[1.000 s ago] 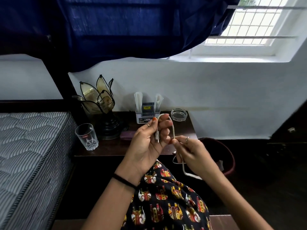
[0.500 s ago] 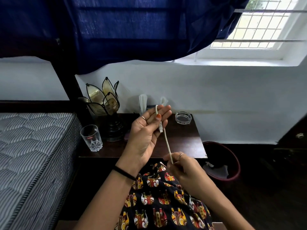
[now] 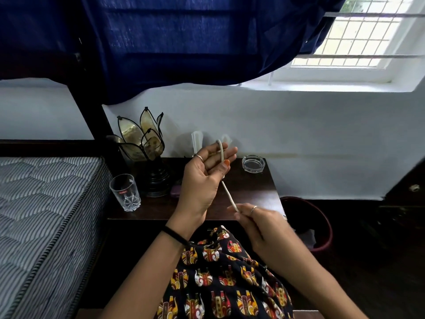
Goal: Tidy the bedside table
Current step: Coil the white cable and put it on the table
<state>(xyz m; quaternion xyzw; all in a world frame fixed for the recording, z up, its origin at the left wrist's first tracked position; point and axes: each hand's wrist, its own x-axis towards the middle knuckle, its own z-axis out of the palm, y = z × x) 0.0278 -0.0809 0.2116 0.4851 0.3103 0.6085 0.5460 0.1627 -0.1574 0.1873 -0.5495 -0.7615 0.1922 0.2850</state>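
A white cable (image 3: 228, 192) runs taut between my two hands above the dark wooden bedside table (image 3: 257, 194). My left hand (image 3: 204, 178) is raised palm up, fingers loosely spread, with the cable looped over the fingers and pinned by the thumb. My right hand (image 3: 255, 222) sits lower, at the table's front edge, pinching the cable's other part between thumb and finger. The rest of the cable is hidden behind my right hand.
On the table stand a drinking glass (image 3: 125, 192), a petal-shaped lamp (image 3: 143, 146) on a black base, a small purple object (image 3: 176, 192), a glass ashtray (image 3: 253, 163) and a holder mostly hidden by my left hand. A mattress (image 3: 46, 203) lies left, a red bin (image 3: 317, 224) right.
My hands have drawn apart: the left rose and opened its fingers, the right dropped toward the table's front edge, pulling the looped cable straight. The view shifted slightly left.
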